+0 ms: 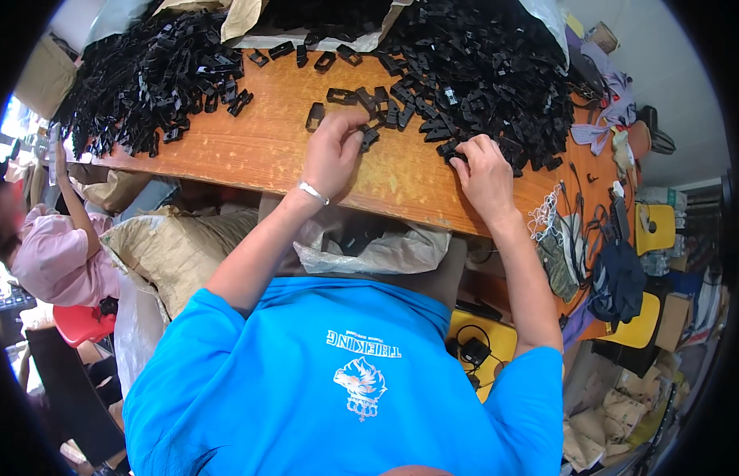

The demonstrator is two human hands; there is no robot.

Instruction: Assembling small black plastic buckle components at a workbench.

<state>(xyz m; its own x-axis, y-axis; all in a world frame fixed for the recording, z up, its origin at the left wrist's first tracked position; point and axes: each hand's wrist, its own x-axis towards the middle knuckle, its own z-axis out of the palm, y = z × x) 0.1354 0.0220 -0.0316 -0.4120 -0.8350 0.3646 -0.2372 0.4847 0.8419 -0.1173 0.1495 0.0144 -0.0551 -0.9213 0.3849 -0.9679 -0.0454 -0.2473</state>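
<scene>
Over the wooden tabletop, my left hand [335, 153], with a bracelet at the wrist, curls its fingers and thumb around the edge of a small black plastic piece [370, 138]. Its far end sticks out past the fingertips. My right hand [487, 176] pinches another black plastic piece [447, 150] at the near edge of the right-hand heap [481, 71]; the fingers partly hide it. Several loose pieces, shaped like rectangular buckle frames, lie between the hands, among them a frame [315, 117] just beyond my left hand.
A second heap of black pieces [163, 79] covers the table's left side. An open sack [369, 252] sits below the front edge, before my lap. Cables and cloth [572, 230] lie at the right end. To the left sits a person in a pink shirt [64, 258].
</scene>
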